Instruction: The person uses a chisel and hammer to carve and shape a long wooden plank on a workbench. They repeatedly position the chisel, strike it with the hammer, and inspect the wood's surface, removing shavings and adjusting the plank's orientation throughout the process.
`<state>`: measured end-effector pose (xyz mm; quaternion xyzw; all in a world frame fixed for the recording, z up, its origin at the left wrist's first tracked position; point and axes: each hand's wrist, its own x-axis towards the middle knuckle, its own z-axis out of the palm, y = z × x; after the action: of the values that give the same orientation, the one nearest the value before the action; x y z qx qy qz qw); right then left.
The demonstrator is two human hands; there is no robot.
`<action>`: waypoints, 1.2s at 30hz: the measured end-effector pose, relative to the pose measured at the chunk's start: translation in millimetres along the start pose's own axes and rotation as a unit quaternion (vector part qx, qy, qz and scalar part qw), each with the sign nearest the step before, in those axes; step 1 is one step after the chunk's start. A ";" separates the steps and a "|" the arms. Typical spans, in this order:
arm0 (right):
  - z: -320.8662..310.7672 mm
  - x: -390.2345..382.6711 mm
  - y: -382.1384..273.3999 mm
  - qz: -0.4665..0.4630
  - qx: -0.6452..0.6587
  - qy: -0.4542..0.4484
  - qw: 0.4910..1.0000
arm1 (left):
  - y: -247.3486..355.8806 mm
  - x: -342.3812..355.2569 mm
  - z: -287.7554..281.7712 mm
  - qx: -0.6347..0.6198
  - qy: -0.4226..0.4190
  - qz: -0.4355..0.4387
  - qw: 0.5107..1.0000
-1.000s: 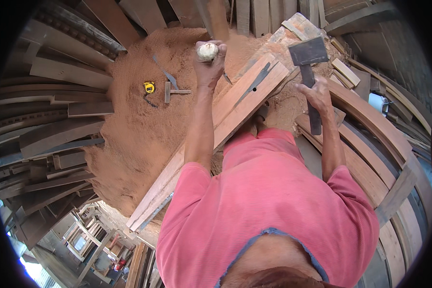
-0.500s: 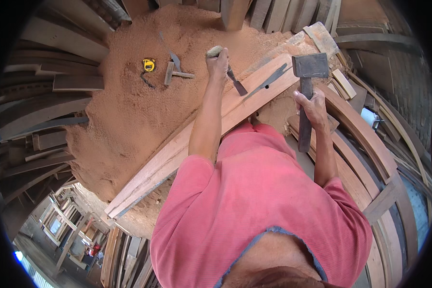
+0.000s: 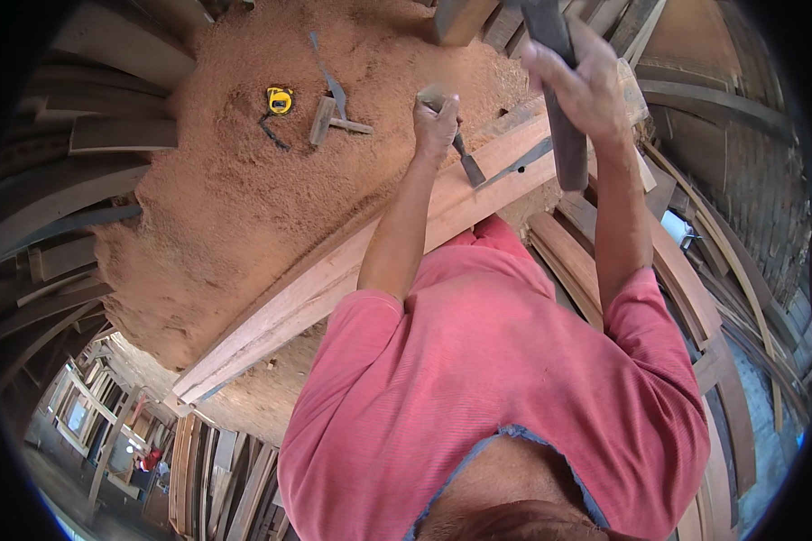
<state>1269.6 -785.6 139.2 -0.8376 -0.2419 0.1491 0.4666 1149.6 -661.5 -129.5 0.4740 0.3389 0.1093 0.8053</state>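
A long pale reddish plank runs diagonally beneath my arms, with a dark cut shape and a round hole near its upper right end. My left hand grips a chisel by its handle, the flat blade down on the plank beside the dark shape. My right hand holds a dark mallet high over the plank's right end, its head blurred and cut off by the top edge.
Sawdust spreads left of the plank, carrying a yellow tape measure, a wooden T-shaped tool and a thin metal blade. Stacked boards surround the workspace, more at right. A white object sits among them.
The mallet in my right hand has risen toward the top of the view. My left hand has lowered and shifted right, bringing the chisel's blade onto the plank.
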 end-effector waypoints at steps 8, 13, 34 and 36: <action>56.0 110.6 80.7 -0.034 -0.298 -0.167 0.939 | -7.9 15.9 7.1 0.066 -0.048 -0.070 0.994; 84.8 101.0 107.9 0.009 -0.381 -0.405 0.831 | -9.0 7.8 8.6 0.051 -0.016 -0.063 0.997; 74.7 108.7 77.1 0.060 -0.251 -0.234 0.937 | -46.7 -8.4 -9.7 0.081 -0.073 -0.134 0.985; 81.1 106.7 91.6 0.118 -0.287 -0.258 0.915 | -39.9 -6.0 -1.4 0.080 -0.074 -0.125 0.986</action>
<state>1344.9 -711.0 16.2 -0.8902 -0.2860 0.3382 0.1062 1138.5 -684.5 -160.7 0.4976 0.3424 -0.0546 0.7951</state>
